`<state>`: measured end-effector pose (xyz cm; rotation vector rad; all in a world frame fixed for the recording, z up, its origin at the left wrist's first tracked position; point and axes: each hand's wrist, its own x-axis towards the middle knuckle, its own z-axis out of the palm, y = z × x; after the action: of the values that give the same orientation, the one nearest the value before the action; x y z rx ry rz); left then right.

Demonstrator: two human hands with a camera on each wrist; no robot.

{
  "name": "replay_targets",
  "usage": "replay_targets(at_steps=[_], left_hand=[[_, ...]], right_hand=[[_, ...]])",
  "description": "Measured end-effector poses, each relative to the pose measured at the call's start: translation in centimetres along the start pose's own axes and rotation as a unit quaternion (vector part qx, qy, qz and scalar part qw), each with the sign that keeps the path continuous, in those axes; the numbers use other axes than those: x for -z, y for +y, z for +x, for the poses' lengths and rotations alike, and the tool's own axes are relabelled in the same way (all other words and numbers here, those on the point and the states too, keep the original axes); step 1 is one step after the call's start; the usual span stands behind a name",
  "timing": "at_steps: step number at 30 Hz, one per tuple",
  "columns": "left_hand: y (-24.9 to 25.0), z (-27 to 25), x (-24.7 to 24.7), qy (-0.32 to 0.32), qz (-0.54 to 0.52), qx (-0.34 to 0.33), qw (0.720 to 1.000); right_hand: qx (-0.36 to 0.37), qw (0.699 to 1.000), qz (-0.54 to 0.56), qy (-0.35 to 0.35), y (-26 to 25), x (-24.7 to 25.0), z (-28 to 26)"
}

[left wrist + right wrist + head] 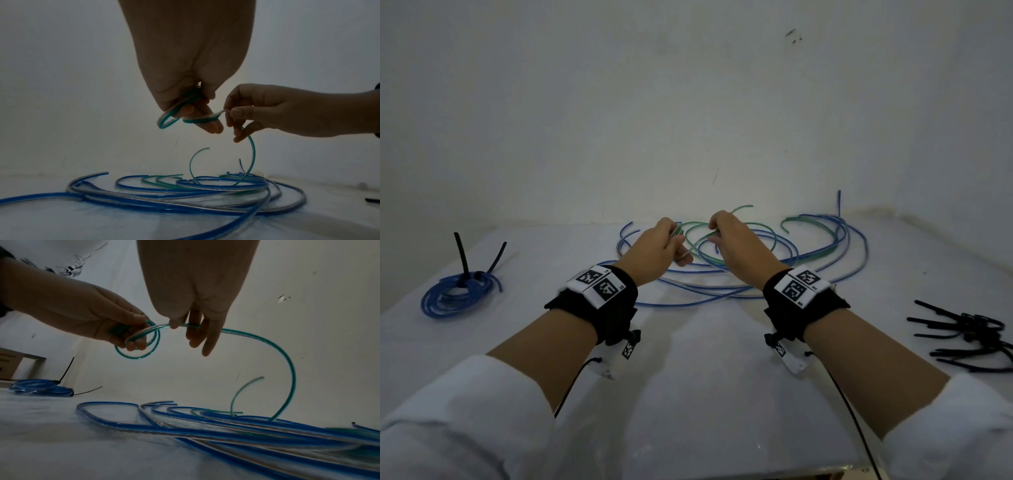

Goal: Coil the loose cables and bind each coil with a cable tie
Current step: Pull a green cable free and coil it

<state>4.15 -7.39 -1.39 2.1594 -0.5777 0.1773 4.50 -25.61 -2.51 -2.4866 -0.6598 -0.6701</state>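
- The person stands at a white table (705, 359) and holds both hands up above it, near the far middle part.
- The left hand (654, 251) has its fingers curled around a small coil of the green cable (283, 363); some loops sit in the fingers and one hangs a little under them.
- The right hand (732, 245) pinches the same green cable between thumb and first finger, just beside the left hand, and its other fingers point downward, relaxed.
- From the right hand the green cable goes in a high arc down to the table, where it ends in the heap of cables.
- This heap is the loose blue cables (808, 263), lying in wide flat curves under and behind the hands, with some more green pieces mixed between them.
- One green end (200, 151) stands up from the heap and curves in the air.
- At the far left of the table lies a blue coil (457, 296), already closed with a black tie (464, 262) whose long tail stands upright; a second black tail sticks out to the side.
- At the right edge lies a bunch of black cable ties (969, 337), well apart from the hands.
- Each wrist wears a black band (602, 301) with printed white markers, and the white sleeves (448, 418) are pushed up on the forearms.
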Motion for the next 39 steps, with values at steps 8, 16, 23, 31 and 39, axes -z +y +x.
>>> replay_targets(at_steps=[8,16,23,31,39], left_hand=[[0.0,0.0,-0.2,0.011,0.046,-0.013,0.999],[-0.2,0.0,0.0,0.004,0.064,-0.026,0.998],[0.3,-0.1,-0.1,0.0,-0.016,-0.003,1.0],[0.6,-0.5,-0.1,0.006,-0.112,0.035,0.993],[1.8,-0.9,0.3,-0.066,-0.2,0.07,0.975]], right_hand=[[0.027,0.996,-0.054,-0.06,-0.2,0.3,0.7],[0.062,0.995,-0.078,0.006,-0.5,0.9,1.1],[0.051,0.996,-0.013,-0.07,-0.5,0.9,0.9],[0.02,0.996,0.031,-0.083,-0.9,1.2,0.9],[0.047,0.998,-0.003,-0.04,-1.0,1.2,1.2]])
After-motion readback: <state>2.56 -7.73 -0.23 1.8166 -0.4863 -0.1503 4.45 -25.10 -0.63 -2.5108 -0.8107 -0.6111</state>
